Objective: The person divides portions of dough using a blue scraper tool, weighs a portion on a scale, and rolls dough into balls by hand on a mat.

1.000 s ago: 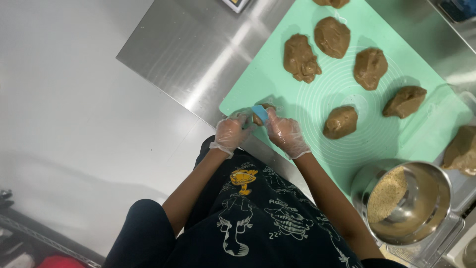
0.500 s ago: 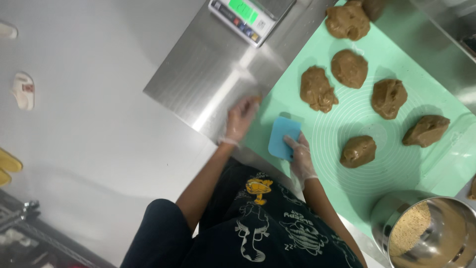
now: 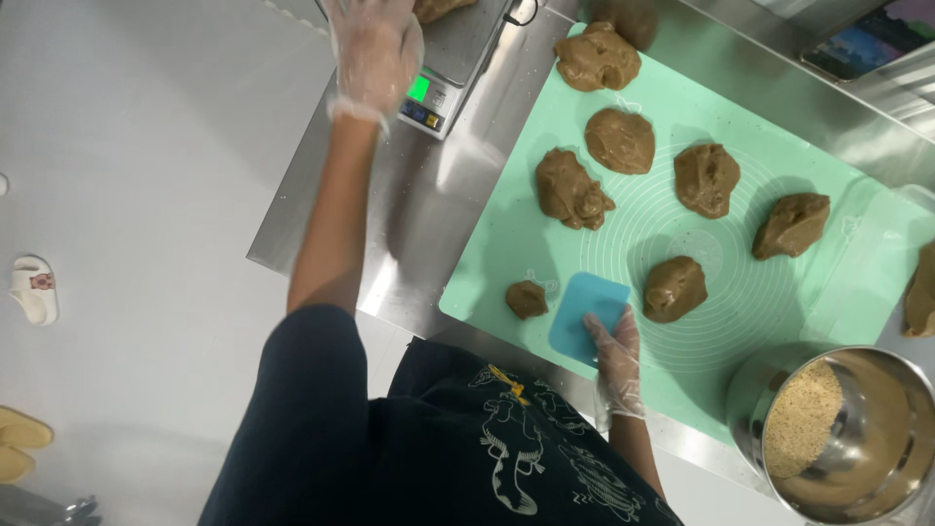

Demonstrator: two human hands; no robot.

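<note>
Right hand (image 3: 616,343) on blue scraper (image 3: 587,316) (left hand (image 3: 375,49) at scale (image 3: 458,58))

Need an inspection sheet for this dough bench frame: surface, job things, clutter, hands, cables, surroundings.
Surface: steel table with a green mat laid on it.
Job's things: blue scraper flat on the mat; small dough piece beside it, apart; six larger dough lumps spread on the mat; digital scale with dough on its pan.
Clutter: steel bowl with crumbs at the mat's corner.
Hands: left hand, gloved, raised over the scale, holding nothing visible; right hand, gloved, fingertips on the scraper.
Cables: nothing seen.
Surroundings: pale floor; white slipper and yellow slippers at the far side.
</note>
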